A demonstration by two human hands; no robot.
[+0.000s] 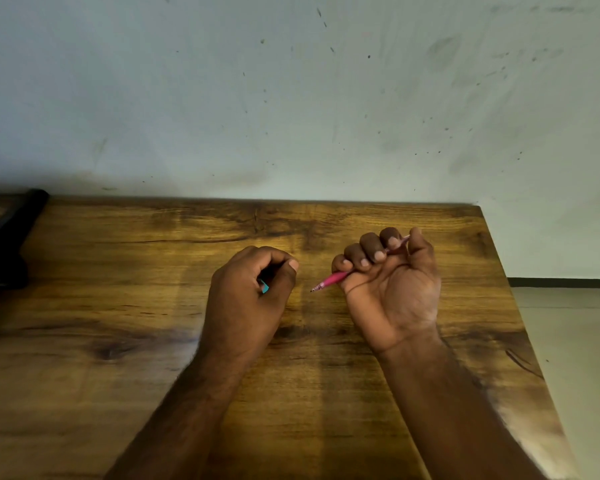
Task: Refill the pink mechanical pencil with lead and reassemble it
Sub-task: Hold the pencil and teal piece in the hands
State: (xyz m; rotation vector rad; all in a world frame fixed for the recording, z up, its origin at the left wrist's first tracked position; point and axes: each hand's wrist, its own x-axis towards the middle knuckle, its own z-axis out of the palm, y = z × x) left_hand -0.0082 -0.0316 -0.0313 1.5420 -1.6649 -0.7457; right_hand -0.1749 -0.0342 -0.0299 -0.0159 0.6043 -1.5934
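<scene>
My right hand (392,289), palm turned up, is closed around the pink mechanical pencil (331,280). The pencil's tip points left and down toward the table, and its rear end pokes out by my thumb. My left hand (253,299) rests on the table to the left, fingers curled around a small teal object (264,286), of which only one corner shows. The two hands are a short gap apart. Most of the pencil's barrel is hidden inside my fist.
The wooden table (118,306) ends at a stained wall at the back and at an edge on the right, with floor beyond. A black object (4,237) sits at the far left of the table.
</scene>
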